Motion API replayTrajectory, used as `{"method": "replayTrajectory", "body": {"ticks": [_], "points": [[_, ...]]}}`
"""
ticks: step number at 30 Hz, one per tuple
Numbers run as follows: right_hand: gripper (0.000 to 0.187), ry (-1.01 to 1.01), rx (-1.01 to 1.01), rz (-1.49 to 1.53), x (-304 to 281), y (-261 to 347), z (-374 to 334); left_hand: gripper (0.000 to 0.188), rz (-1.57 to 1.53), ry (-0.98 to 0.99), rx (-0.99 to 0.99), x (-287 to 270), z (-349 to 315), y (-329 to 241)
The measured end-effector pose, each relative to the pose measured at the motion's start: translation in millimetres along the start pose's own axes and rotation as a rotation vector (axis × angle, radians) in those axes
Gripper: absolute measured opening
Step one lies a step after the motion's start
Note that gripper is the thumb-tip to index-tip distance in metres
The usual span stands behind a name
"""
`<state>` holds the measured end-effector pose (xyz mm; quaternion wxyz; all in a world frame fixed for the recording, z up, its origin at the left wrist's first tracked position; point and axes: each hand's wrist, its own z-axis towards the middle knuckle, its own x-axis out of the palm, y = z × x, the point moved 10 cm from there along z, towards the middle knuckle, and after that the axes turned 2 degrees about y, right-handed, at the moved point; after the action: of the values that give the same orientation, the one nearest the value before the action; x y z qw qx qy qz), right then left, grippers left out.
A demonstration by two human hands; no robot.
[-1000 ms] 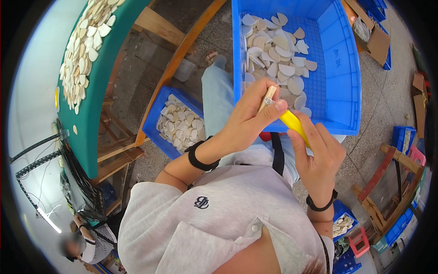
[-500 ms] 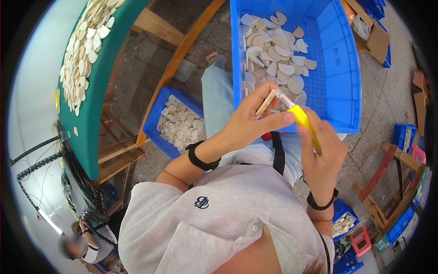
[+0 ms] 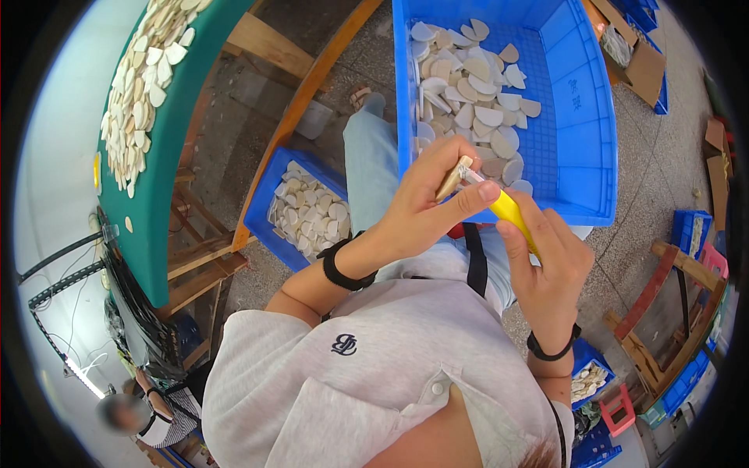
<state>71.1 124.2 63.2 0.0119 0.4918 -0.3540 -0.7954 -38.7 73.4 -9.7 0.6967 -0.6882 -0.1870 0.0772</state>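
My left hand (image 3: 425,191) pinches a small flat cream-coloured piece (image 3: 450,182) on edge between thumb and fingers. The yellow-handled utility knife (image 3: 515,215) sits in the grip of my right hand (image 3: 555,269), its blade against the piece's upper end. My left thumb rests by the front of the knife. Both hands are above the near rim of a large blue crate (image 3: 585,148), in front of my body. Inside the crate lie many similar cream and whitish half-round pieces (image 3: 488,117).
At the left, a green-topped table (image 3: 168,179) bears a heap of pieces (image 3: 140,93). Below its edge stands a smaller blue crate (image 3: 261,207) of pieces. A cardboard box (image 3: 646,74), wooden frame (image 3: 655,300) and red stool (image 3: 620,413) are at the right. Another person (image 3: 160,409) is at lower left.
My right hand has brought the knife leftward, its blade now against the piece. My left thumb has shifted up beside the knife, and the piece has tilted slightly.
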Motion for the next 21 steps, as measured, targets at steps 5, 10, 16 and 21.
{"method": "replayTrajectory", "body": {"ticks": [5, 10, 16, 21], "points": [[0.032, -0.026, -0.013, -0.107, -1, 3, 0, 0.03, 0.196, -0.057, 0.041, -7, 1, -4], [0.024, -0.128, 0.079, 0.047, -1, -11, 1, 0.034, -0.132, -0.005, -0.13, -4, 2, 16], [0.021, -0.154, 0.169, 0.16, -12, -22, -2, 0.037, -0.701, 0.195, -0.291, 16, 3, 23], [0.021, -0.135, 0.168, 0.182, -13, -22, -5, 0.037, -0.78, 0.226, -0.328, 21, 4, 28]]}}
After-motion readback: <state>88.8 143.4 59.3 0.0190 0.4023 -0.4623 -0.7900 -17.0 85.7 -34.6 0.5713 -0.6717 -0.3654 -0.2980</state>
